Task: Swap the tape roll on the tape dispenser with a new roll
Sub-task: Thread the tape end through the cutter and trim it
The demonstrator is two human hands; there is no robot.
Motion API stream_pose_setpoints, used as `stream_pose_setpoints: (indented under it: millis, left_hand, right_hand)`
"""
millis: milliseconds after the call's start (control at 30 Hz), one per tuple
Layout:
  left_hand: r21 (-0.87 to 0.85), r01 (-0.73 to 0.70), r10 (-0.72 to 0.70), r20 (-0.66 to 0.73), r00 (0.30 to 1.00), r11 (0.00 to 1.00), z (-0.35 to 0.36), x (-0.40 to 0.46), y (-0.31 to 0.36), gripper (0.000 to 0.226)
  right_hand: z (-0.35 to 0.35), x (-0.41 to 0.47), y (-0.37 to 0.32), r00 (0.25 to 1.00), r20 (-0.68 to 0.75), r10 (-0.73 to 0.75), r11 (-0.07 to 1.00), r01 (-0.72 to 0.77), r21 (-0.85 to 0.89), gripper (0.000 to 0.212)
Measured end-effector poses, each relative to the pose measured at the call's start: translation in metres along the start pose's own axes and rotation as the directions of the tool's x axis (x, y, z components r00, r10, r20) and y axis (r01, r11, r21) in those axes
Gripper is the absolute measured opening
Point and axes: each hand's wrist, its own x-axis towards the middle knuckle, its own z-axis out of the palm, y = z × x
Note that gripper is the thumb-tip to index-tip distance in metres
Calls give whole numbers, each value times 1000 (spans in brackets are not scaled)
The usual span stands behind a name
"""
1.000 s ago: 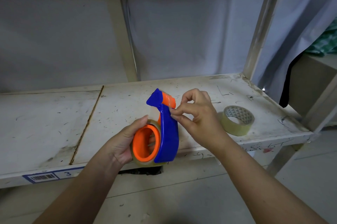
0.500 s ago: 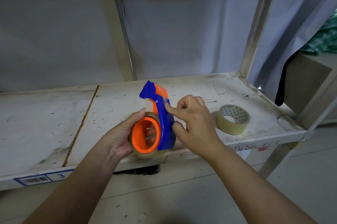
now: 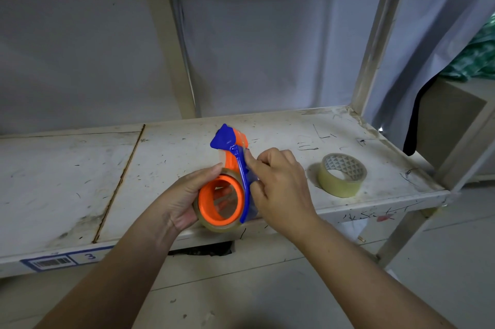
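Observation:
A blue and orange tape dispenser with a clear tape roll on its orange hub is held over the front edge of a white shelf. My left hand grips the roll and hub from the left. My right hand rests against the blue handle side, thumb and forefinger pinched at the tape near the dispenser's neck. A second, yellowish tape roll lies flat on the shelf to the right, apart from both hands.
The scuffed shelf has a seam left of centre and a barcode label marked 3 on its front edge. Upright frame posts stand behind. Grey sheeting hangs at the back; a cardboard box sits at right.
The dispenser has turned so its blue handle now shows edge-on. My right hand slid down from the top of the dispenser to its handle side.

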Motion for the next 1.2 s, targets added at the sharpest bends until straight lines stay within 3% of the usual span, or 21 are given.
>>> stream_pose_setpoints:
  millis: [67, 167, 300, 467, 633, 800, 967, 1100, 1200]
  left_hand:
    - [-28, 15, -15, -16, 1000, 1000, -1, -1, -2, 52]
    - [-69, 30, -37, -94, 995, 997, 1, -2, -2, 35]
    - [-60, 55, -67, -219, 973, 997, -1, 8, 6, 63]
    - [163, 122, -43, -418, 908, 979, 3, 25, 12, 75]
    - [391, 186, 59, -535, 843, 901, 9, 48, 8, 70]
    - [555, 288, 87, -552, 829, 780, -1, 60, -1, 89]
    - [724, 358, 206, -563, 800, 589, 4, 61, -3, 93]
    - [827, 315, 469, -532, 704, 465, 20, 48, -4, 80]
    - [915, 287, 563, -402, 722, 285, 37, 32, -13, 75]
  right_hand:
    - [2, 0, 1, 1000, 7, -10, 1000, 10, -24, 49]
    - [1, 2, 3, 988, 72, 138, 979, -147, 140, 39]
    - [3, 4, 11, 899, 157, 410, 856, -438, 273, 33]
    - [0, 8, 17, 799, 259, 544, 724, -602, 337, 33]
    - [-5, 9, 26, 820, 132, 557, 751, -565, 342, 31]
    - [-6, 7, 43, 884, -25, 466, 883, -463, 81, 32]
    - [-13, 4, 66, 898, -66, 436, 835, -430, -342, 35]
    - [-18, 1, 88, 818, -34, 575, 680, -500, -536, 41]
    - [-16, -1, 97, 715, 32, 698, 625, -587, -514, 41]
